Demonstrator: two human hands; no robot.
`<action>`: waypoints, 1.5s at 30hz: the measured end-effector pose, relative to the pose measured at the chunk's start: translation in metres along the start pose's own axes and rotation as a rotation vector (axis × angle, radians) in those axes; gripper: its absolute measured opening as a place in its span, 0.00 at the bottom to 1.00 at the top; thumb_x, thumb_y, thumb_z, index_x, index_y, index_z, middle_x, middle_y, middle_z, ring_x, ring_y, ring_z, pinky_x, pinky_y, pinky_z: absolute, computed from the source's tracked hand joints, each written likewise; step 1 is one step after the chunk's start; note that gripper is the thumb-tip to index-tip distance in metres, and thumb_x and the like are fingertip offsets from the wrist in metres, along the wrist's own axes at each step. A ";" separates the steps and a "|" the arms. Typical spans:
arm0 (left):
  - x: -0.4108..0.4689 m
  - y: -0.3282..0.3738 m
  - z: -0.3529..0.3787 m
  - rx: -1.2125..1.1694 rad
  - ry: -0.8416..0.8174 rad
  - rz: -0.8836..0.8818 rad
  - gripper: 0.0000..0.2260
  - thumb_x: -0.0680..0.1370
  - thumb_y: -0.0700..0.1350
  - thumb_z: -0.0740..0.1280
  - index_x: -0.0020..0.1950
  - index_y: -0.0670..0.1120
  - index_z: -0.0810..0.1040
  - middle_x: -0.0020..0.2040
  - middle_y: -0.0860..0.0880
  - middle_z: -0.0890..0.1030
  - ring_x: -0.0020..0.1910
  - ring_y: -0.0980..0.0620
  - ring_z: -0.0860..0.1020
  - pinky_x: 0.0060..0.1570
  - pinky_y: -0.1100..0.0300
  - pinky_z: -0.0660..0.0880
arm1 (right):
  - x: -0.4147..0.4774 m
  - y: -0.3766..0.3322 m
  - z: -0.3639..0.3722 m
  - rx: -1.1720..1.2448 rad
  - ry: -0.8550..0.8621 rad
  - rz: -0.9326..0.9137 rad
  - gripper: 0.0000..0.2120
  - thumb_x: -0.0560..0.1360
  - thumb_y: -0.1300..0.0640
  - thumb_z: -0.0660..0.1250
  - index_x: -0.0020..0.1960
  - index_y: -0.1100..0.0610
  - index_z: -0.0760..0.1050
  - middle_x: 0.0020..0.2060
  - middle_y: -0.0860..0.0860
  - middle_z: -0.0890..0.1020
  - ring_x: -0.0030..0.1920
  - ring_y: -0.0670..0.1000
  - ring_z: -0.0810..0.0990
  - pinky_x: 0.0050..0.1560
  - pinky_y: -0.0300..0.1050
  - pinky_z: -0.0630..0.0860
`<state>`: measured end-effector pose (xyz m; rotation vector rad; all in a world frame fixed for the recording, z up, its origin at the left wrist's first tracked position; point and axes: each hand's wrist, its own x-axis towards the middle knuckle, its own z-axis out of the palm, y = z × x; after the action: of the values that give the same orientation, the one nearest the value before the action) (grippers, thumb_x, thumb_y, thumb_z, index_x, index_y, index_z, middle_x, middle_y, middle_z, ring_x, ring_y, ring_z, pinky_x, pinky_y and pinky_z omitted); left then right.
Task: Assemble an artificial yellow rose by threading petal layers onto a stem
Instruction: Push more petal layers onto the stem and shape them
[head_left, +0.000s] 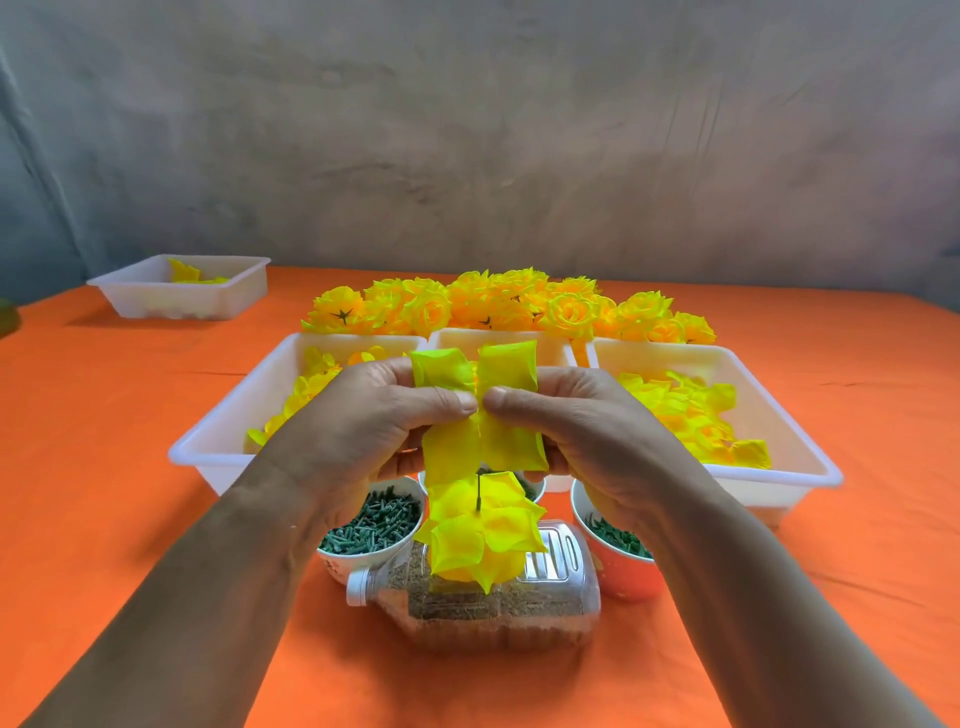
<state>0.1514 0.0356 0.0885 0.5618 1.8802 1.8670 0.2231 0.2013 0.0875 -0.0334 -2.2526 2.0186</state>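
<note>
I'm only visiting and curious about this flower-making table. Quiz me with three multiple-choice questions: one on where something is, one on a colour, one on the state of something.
1. Where do the finished roses lie?
A) behind the white trays
B) in a bowl
C) on the plastic bottle

2. What colour is the tablecloth?
A) blue
B) orange
C) white

3. How is the petal layer held?
A) by one hand alone
B) it lies in a tray
C) pinched by both hands

Answers:
1 A: they are heaped past the trays' far rims.
2 B: orange cloth shows all around.
3 C: the left hand and right hand each pinch it above the stem.
</note>
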 end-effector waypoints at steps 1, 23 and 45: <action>0.000 -0.003 0.000 0.013 0.009 -0.023 0.13 0.65 0.46 0.75 0.49 0.48 0.84 0.45 0.47 0.86 0.40 0.51 0.85 0.35 0.60 0.79 | 0.000 0.003 0.001 -0.016 0.004 0.024 0.05 0.76 0.55 0.69 0.47 0.56 0.82 0.39 0.53 0.85 0.36 0.50 0.82 0.31 0.40 0.74; 0.006 -0.034 0.000 -0.015 0.036 -0.130 0.08 0.73 0.36 0.72 0.50 0.46 0.83 0.44 0.45 0.86 0.38 0.51 0.85 0.32 0.61 0.79 | -0.004 0.035 0.008 -0.001 0.054 0.157 0.07 0.77 0.52 0.68 0.44 0.53 0.83 0.34 0.48 0.85 0.32 0.44 0.81 0.29 0.37 0.75; 0.009 -0.035 0.000 -0.005 0.017 -0.120 0.10 0.73 0.36 0.72 0.52 0.46 0.83 0.45 0.45 0.87 0.40 0.49 0.85 0.35 0.60 0.80 | -0.001 0.047 0.005 0.126 0.030 0.147 0.07 0.77 0.53 0.68 0.48 0.56 0.83 0.37 0.53 0.84 0.32 0.49 0.80 0.28 0.39 0.73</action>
<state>0.1446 0.0405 0.0536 0.4235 1.8764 1.8044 0.2207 0.2012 0.0404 -0.2225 -2.1585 2.2132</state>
